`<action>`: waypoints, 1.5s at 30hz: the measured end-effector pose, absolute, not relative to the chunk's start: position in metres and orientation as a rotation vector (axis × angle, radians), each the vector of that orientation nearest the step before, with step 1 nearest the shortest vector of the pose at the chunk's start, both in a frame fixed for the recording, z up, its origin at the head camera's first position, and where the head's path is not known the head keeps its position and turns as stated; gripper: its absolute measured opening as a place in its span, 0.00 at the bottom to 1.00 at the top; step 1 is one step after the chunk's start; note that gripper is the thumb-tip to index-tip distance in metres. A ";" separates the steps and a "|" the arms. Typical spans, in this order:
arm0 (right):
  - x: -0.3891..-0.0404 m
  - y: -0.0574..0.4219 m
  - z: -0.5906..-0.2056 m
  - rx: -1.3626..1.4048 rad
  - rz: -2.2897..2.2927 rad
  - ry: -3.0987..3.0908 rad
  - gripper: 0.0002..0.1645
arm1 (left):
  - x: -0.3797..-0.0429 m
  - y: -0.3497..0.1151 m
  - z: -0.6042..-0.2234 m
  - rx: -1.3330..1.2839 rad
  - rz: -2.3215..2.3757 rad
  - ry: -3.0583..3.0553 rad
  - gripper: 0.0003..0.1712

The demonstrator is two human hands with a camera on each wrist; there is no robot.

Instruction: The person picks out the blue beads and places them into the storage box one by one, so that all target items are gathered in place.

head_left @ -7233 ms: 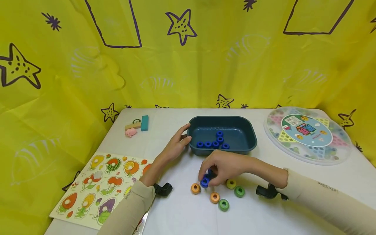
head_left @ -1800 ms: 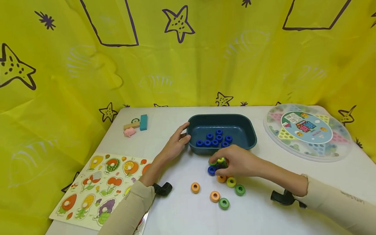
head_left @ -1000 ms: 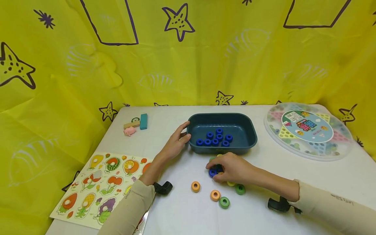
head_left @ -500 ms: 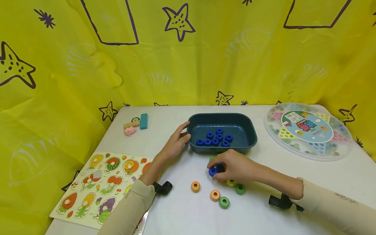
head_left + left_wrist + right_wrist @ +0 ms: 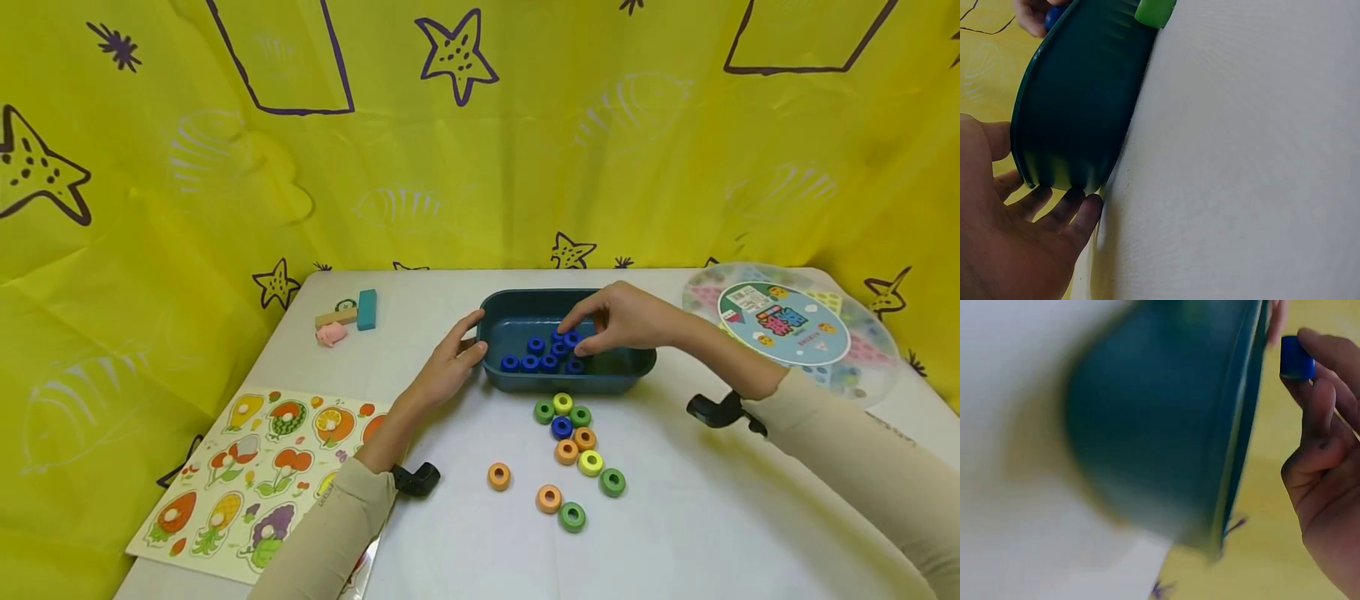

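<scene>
In the head view, my right hand (image 5: 630, 317) is over the dark teal bin (image 5: 525, 383), pinching a blue ring-shaped bead (image 5: 572, 340) between thumb and fingers. The right wrist view shows this blue bead (image 5: 1297, 357) at the fingertips, above the rim. Several blue beads (image 5: 529, 362) lie on the bin floor, some partly covered by the hand. My left hand (image 5: 442, 371) rests its thumb and extended fingers against the outside of the bin's left end. Another blue bead (image 5: 561, 427) lies on the table among green, yellow and orange ones.
Loose beads, such as an orange one (image 5: 498, 477) and a green one (image 5: 572, 517), lie in front of the bin. A fruit picture board (image 5: 247, 467) is at left, small blocks (image 5: 367, 310) and a pink pig (image 5: 332, 334) behind it. A round clear game box (image 5: 783, 323) stands right.
My right hand has picked a blue bead from the table group and carried it up over the bin. Since the oldest frame, more blue beads lie inside. My left hand stays put.
</scene>
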State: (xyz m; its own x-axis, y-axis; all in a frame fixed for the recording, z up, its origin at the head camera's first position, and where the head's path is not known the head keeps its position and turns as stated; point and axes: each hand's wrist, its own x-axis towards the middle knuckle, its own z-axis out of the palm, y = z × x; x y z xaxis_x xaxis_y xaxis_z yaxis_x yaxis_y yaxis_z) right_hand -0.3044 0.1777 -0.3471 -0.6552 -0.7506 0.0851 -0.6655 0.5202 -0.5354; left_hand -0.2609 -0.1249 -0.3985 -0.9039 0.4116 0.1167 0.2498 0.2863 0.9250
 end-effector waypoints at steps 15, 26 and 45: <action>-0.368 0.189 -0.372 -1.175 -0.606 2.491 0.16 | -0.262 -0.126 -0.399 0.595 1.693 2.376 0.31; -0.372 0.184 -0.372 -1.189 -0.504 2.454 0.15 | -0.260 -0.125 -0.397 0.568 1.670 2.397 0.31; -0.373 0.182 -0.374 -1.168 -0.465 2.446 0.14 | -0.279 -0.128 -0.429 0.546 1.717 2.417 0.30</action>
State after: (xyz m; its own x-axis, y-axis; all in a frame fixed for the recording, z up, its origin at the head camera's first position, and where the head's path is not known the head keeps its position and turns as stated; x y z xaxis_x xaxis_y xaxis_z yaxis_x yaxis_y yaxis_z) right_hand -0.3731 0.1815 -0.3742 -0.5774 -0.7914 -0.2007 -0.6624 0.5978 -0.4516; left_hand -0.2790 -0.1279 -0.4291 -0.9266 0.3616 0.1037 0.2170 0.2886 0.9325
